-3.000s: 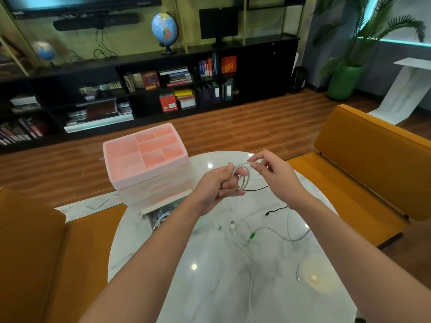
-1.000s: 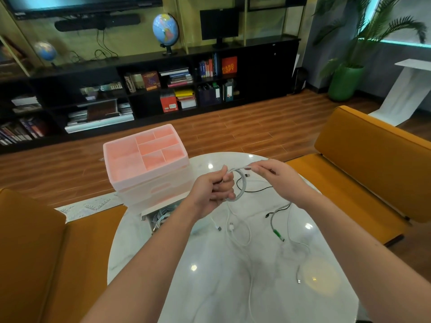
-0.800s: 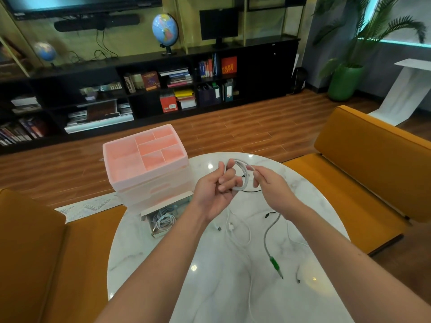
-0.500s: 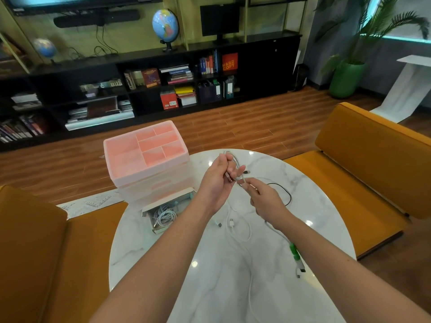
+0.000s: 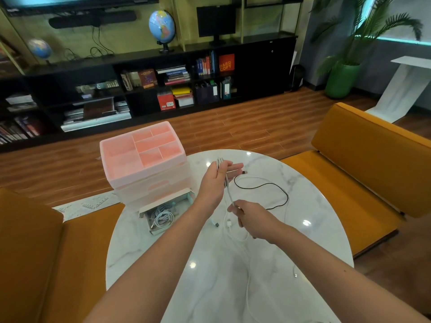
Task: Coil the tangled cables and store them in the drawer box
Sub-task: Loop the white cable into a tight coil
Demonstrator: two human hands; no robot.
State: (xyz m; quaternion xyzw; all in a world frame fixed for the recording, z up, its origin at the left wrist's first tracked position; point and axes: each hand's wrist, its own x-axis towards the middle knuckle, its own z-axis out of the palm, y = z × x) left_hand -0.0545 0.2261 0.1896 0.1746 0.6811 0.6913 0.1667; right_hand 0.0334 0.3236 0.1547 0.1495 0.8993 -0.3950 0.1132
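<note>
A round white marble table (image 5: 268,287) with a glossy top carries a pink translucent plastic drawer box (image 5: 142,164) at its far left edge. Its lowest drawer (image 5: 161,215), pulled open, holds coiled white cables. The left hand (image 5: 218,177) is raised, palm up, fingers nearly straight, thumb pinning a grey-white cable coil (image 5: 221,169). The right hand (image 5: 250,214), lower, pinches the coil's trailing strand. A thin black cable (image 5: 275,190) loops on the marble beyond it.
</note>
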